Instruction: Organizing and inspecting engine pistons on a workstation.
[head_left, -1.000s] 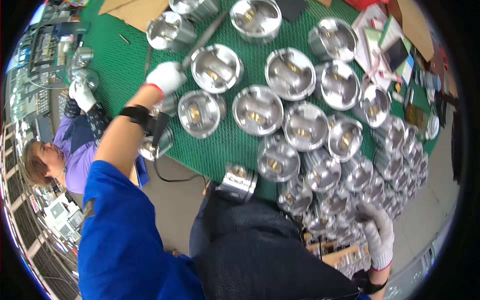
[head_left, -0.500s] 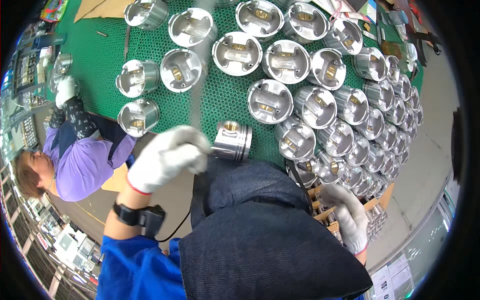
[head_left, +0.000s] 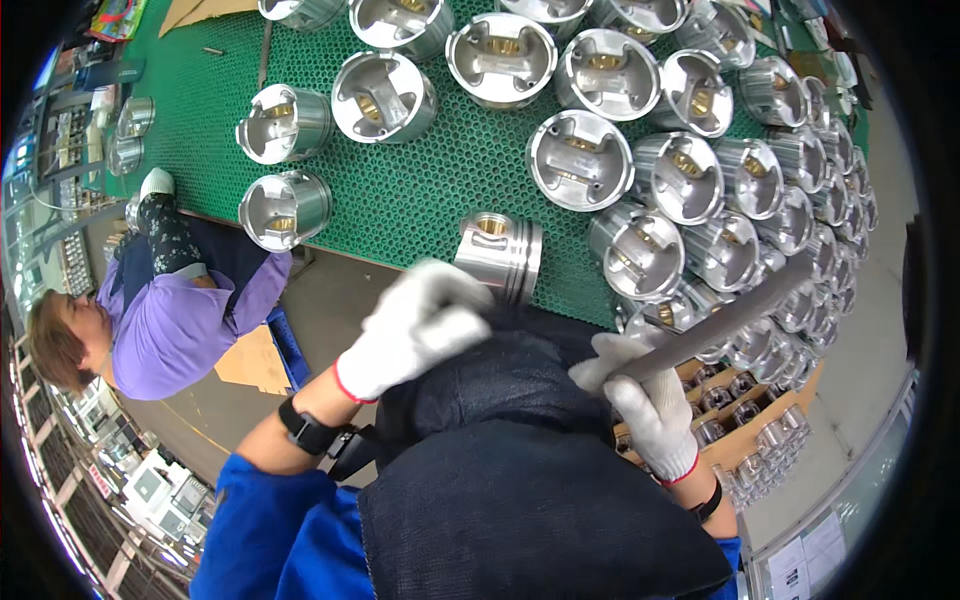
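My left hand [head_left: 425, 325], in a white glove with a red cuff, is beside the near piston [head_left: 498, 258]. Motion smears its fingers, and I cannot tell whether it touches the metal. That piston lies on its side at the front edge of the green mat [head_left: 400, 215], its grooves to the right and a brass-coloured bore showing on top. My right hand [head_left: 650, 410], gloved too, is closed around one end of a long flat grey bar [head_left: 725, 320], which slants up and right over the pistons. The bar's exact kind is unclear.
Many silver pistons [head_left: 580, 160] stand across the mat, packed closely at the right. Below them on the right, an open cardboard box [head_left: 770, 405] holds more metal parts. A person in purple [head_left: 175, 335] works at the left end of the table.
My right hand has come up and left and now holds the grey bar. A blurred grey strip earlier rose above my left hand. That hand has moved right, and the view has shifted.
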